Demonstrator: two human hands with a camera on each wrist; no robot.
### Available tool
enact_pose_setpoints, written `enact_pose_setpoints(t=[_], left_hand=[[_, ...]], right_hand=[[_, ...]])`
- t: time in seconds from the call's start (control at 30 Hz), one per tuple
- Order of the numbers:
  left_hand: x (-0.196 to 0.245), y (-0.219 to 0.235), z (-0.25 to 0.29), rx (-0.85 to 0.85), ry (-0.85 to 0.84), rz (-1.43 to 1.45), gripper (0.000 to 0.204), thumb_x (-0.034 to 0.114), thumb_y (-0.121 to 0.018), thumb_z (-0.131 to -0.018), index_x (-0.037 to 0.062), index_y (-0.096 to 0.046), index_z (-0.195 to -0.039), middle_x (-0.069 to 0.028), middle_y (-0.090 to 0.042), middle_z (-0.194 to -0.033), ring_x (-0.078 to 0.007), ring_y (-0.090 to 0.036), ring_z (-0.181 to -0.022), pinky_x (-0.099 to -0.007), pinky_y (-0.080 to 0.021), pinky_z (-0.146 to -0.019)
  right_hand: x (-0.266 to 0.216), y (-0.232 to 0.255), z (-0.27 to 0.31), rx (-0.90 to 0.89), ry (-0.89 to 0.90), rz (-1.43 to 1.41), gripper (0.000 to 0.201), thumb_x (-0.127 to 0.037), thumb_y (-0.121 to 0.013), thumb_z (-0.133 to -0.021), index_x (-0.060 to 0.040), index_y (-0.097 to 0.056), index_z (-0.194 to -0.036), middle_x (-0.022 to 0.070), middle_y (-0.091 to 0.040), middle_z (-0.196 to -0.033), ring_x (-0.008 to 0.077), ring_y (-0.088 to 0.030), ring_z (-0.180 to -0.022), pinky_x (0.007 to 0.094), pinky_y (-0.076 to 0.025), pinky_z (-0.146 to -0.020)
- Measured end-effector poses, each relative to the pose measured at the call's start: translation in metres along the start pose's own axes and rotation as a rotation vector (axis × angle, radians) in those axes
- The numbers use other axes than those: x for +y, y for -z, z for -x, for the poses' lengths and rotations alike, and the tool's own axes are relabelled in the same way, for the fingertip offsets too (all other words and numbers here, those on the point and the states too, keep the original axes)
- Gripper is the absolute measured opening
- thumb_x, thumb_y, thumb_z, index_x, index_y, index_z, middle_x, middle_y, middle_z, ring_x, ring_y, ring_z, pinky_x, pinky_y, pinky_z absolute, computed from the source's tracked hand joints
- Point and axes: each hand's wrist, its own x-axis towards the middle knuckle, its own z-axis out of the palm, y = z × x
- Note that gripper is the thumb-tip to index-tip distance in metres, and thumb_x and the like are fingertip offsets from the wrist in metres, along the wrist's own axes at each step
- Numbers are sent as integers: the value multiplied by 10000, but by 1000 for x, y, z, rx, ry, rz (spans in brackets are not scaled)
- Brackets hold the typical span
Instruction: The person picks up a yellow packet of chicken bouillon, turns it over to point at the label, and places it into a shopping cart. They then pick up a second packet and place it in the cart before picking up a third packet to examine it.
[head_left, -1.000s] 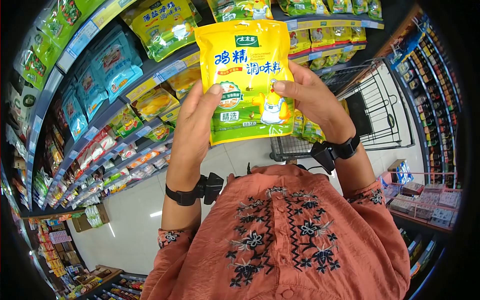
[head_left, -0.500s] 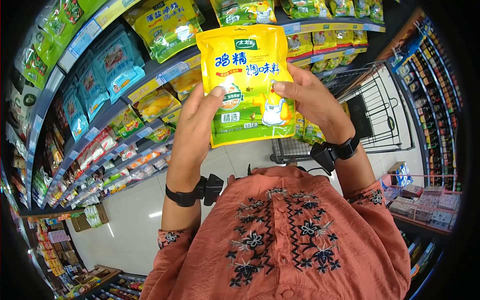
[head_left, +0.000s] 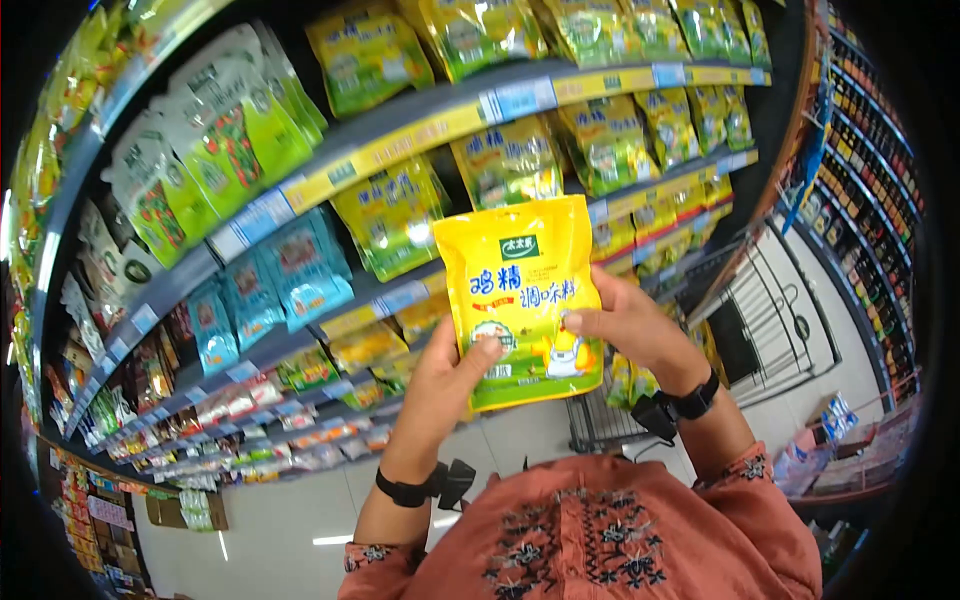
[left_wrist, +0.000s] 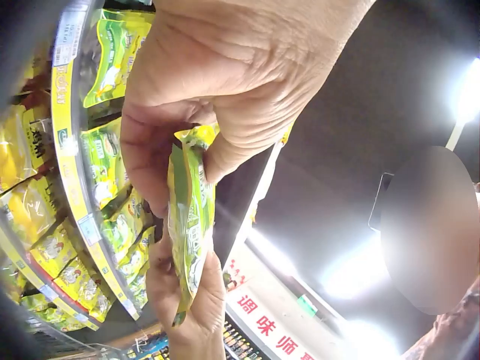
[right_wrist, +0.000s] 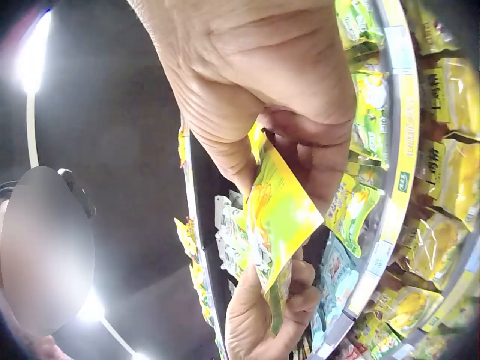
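Observation:
A yellow and green bag of chicken bouillon seasoning (head_left: 530,270) is held upright in front of the chest, its printed front facing the head camera. My left hand (head_left: 444,375) grips its left edge, thumb across the front and fingers behind. On the opposite edge my right hand (head_left: 640,330) pinches the bag in the same way, thumb near the printed chicken. Both wrist views show the bag edge-on or at a slant, between the left thumb and fingers (left_wrist: 225,82) and the right thumb and fingers (right_wrist: 262,97). The fingers behind the bag are hidden in the head view.
Shelves with price strips (head_left: 450,120) curve around the front and left, stocked with similar yellow bags (head_left: 390,215), blue pouches (head_left: 300,265) and green-white pouches (head_left: 215,140). A wire shopping cart (head_left: 790,320) stands at the right, with bags inside. Bottles (head_left: 860,200) line a shelf farther right.
The head view has tilted up, showing more of the upper shelves. Hands and bag appear lower and slightly right in it; both hands keep their grip on the bag.

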Motion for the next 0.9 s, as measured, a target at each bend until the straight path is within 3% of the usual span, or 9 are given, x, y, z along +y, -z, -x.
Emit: enact_pose_setpoints(t=[0.1, 0.2, 0.33, 0.37, 0.57, 0.7, 0.8, 0.9], left_hand=[[23, -2, -7, -10, -57, 46, 490, 170, -636, -973, -11, -459, -1393, -83, -591, -1306, -148, -555, -1170, -312, -439, -1005], [51, -1, -19, 41, -186, -24, 488, 180, -644, -970, -14, -469, -1381, -78, -598, -1291, -145, -556, -1164, -312, -437, -1005], [107, 11, -48, 101, -375, -161, 423, 198, -596, -990, -23, -485, -1333, -87, -612, -1235, -147, -595, -1078, -308, -486, -944], [120, 16, -60, 104, -407, -171, 410, 196, -592, -987, -23, -494, -1319, -91, -618, -1222, -149, -602, -1063, -311, -492, -934], [162, 57, -144, 117, -552, -179, 358, 168, -576, -990, -26, -519, -1286, -92, -633, -1184, -162, -627, -1034, -322, -517, -908], [173, 72, -183, 129, -553, -128, 317, 138, -581, -986, -22, -533, -1255, -102, -638, -1159, -170, -634, -1029, -317, -523, -891], [176, 85, -205, 181, -523, -131, 301, 109, -588, -976, -37, -531, -1233, -125, -638, -1154, -176, -642, -999, -320, -527, -852], [178, 90, -213, 212, -492, -168, 290, 98, -596, -969, -45, -535, -1213, -125, -643, -1127, -181, -644, -982, -319, -526, -835]], right_hand=[[-19, -2, -11, -7, 69, 14, 510, -211, -679, -946, -11, -486, -1373, 87, -613, -1300, 124, -573, -1162, 293, -474, -968], [-49, 0, -18, 79, 23, 95, 451, -226, -667, -955, -18, -501, -1320, 103, -632, -1244, 113, -587, -1117, 275, -493, -894], [-81, -4, -44, 101, 309, 187, 500, -170, -645, -953, -16, -441, -1384, 101, -629, -1202, 130, -603, -1060, 270, -502, -853], [-86, -6, -54, 85, 419, 238, 503, -174, -633, -961, -2, -437, -1391, 126, -612, -1228, 172, -590, -1123, 303, -502, -897], [-110, -13, -125, 279, 1033, 943, 398, -148, -641, -914, 32, -563, -1260, 204, -631, -1209, 344, -611, -1150, 393, -489, -971], [-109, -17, -164, 299, 1147, 1073, 374, -173, -641, -910, 28, -604, -1223, 235, -634, -1199, 390, -598, -1138, 429, -487, -973], [-110, -20, -179, 204, 1008, 1131, 389, -182, -604, -950, 26, -574, -1278, 233, -612, -1267, 387, -564, -1211, 436, -456, -1024], [-107, -21, -190, 193, 1004, 1192, 383, -198, -590, -960, 30, -579, -1268, 241, -612, -1256, 393, -564, -1203, 449, -459, -1018]])
